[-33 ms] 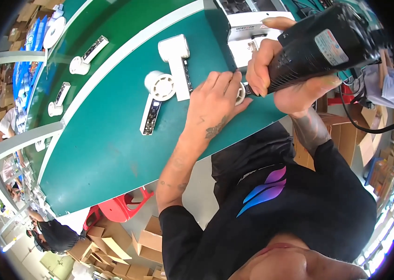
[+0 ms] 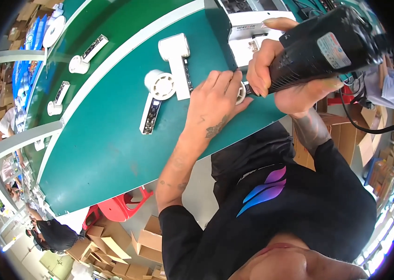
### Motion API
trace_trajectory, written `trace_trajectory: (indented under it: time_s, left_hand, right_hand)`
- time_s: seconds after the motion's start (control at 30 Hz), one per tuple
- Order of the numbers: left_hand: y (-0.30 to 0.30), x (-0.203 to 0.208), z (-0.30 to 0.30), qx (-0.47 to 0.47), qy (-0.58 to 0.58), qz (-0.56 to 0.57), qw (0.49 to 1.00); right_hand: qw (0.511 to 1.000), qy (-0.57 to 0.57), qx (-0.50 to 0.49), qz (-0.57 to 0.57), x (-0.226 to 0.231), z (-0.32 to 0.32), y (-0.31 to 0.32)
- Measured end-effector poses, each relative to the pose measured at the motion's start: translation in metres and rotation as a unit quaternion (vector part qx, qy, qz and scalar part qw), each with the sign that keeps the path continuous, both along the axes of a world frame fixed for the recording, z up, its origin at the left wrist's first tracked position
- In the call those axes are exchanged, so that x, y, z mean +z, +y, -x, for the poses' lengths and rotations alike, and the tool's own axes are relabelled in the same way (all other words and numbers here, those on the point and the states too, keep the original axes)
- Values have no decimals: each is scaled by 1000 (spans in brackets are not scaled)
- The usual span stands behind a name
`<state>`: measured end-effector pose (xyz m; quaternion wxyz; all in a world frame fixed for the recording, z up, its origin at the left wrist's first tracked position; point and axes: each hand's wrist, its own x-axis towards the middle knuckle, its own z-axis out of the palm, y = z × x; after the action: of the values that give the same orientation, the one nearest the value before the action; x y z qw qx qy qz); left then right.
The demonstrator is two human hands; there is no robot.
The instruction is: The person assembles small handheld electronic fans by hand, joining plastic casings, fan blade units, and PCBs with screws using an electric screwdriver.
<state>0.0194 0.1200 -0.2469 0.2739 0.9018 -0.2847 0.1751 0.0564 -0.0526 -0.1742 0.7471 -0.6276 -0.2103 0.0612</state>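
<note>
My right hand [image 2: 263,65] is wrapped round a black electric screwdriver [image 2: 299,63], whose tip points left toward my left hand. Under the fingers and thumb of my left hand [image 2: 212,99] lies a white round part [image 2: 241,94], mostly covered; the hand presses it on the green table. Left of that hand rests a white handheld fan body [image 2: 162,87] with a spoked ring and a circuit board in its handle. Just behind it, another white fan body [image 2: 174,47] lies with its board edge showing. The screwdriver's tip is hard to make out.
A white machine [image 2: 249,29] stands at the table's back right. Beyond a pale rail, a green belt [image 2: 113,21] carries several similar white fan bodies [image 2: 79,65]. A black cable [image 2: 369,130] hangs at right. A red stool [image 2: 115,208] and cardboard boxes [image 2: 150,238] stand below the table.
The back end of the screwdriver has shifted very slightly to the right. Both hands and the parts on the table stay practically where they were.
</note>
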Motion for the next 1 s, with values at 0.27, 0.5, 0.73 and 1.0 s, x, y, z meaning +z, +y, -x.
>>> trace_trajectory:
  time_s: [0.27, 0.5, 0.73, 1.0]
  left_hand:
    - [3, -1, 0, -1, 15, 14, 1000]
    - [1, 7, 0, -3, 35, 45, 998]
    - [2, -6, -1, -8, 26, 46, 999]
    - [-1, -5, 0, -5, 37, 31, 999]
  right_hand:
    - [1000, -31, -2, 7, -2, -2, -2]
    - [993, -13, 42, -109, -6, -14, -16]
    - [871, 103, -25, -480, 9, 3, 26]
    - [997, -42, -44, -57, -12, -3, 12]
